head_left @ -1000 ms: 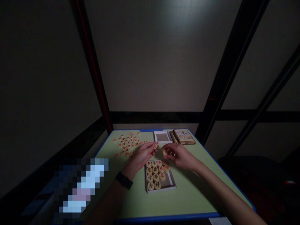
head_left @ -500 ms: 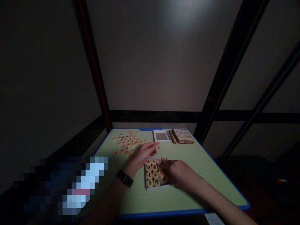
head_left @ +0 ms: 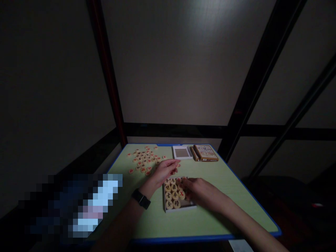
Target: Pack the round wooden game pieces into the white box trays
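Note:
My left hand (head_left: 166, 169), with a dark watch on the wrist, is held above the table just beyond a shallow white box (head_left: 181, 209). Its fingers are curled together, and a red-marked Chinese chess piece (head_left: 179, 165) shows at their tips. Inside the box, round wooden Chinese chess pieces (head_left: 175, 195) lie in rows, most with dark characters and a few with red. My right hand (head_left: 198, 190) reaches over the box's right side. Its fingers are pinched at a piece in the upper right rows, partly hiding the pieces there.
Many loose chess pieces (head_left: 144, 159) are scattered at the table's far left. Toward the back stands an open white box part (head_left: 182, 153), beside stacked printed boxes (head_left: 206, 153). The green table (head_left: 223, 220) has a blue edge. A blurred-out patch covers the lower left.
My right hand has shifted slightly up and away from the box's near right corner, uncovering more of its floor. My left hand stays nearly still. The view has moved slightly.

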{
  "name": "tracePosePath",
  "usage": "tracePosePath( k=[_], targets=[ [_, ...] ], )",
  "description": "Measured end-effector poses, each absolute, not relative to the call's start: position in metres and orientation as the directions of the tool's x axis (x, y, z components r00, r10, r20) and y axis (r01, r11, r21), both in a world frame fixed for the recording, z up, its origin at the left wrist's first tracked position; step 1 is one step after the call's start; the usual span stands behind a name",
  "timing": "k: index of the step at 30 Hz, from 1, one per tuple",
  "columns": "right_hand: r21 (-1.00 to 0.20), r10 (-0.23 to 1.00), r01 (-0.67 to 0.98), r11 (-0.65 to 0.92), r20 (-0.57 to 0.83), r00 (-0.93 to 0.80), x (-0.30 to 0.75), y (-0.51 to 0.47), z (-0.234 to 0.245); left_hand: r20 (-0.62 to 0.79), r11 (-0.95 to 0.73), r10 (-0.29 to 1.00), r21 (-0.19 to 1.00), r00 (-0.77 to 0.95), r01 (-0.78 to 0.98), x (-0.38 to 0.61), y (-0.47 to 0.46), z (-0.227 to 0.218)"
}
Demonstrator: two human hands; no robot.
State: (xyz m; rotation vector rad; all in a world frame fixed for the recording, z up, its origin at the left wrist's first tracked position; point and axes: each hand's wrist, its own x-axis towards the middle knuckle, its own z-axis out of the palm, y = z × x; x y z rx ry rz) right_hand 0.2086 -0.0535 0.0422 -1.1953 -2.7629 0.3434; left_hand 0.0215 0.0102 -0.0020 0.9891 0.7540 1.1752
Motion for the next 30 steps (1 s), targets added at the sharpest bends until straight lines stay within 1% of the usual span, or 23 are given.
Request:
tracePosePath(
  k=[7,9,12,15,20,25,27,30],
  targets=[
    [-0.308,0.713,0.665,0.68,0.07,-0.697,0.217,-0.048,0.044,0.016,0.079,0.968,0.928,0.25,-0.364,0.022,0.011,-0.004],
    [-0.271,0.734,0.692,0.669,0.09,-0.673,0.218,-0.044,0.045,0.017,0.074,0.97,0.931,0.244,-0.357,0.023,0.011,-0.004],
    [-0.184,0.747,0.725,0.664,0.108,-0.657,0.217,-0.037,0.044,0.014,0.072,0.973,0.93,0.232,-0.36,0.023,0.01,-0.003],
    [-0.171,0.729,0.709,0.684,0.12,-0.674,0.216,-0.032,0.041,0.01,0.08,0.971,0.927,0.237,-0.367,0.023,0.01,-0.002],
    [-0.251,0.718,0.68,0.689,0.106,-0.688,0.213,-0.029,0.037,0.014,0.075,0.969,0.935,0.246,-0.347,0.022,0.011,-0.003],
    [-0.347,0.73,0.669,0.658,0.076,-0.679,0.217,-0.029,0.042,0.022,0.068,0.967,0.939,0.255,-0.338,0.024,0.012,-0.005],
    [-0.39,0.743,0.656,0.646,0.124,-0.658,0.218,-0.029,0.044,0.029,0.068,0.962,0.937,0.272,-0.342,0.024,0.011,-0.003],
    [-0.431,0.748,0.616,0.66,0.305,-0.589,0.217,-0.029,0.041,0.042,0.067,0.95,0.941,0.309,-0.333,0.025,0.008,0.001]
  ],
)
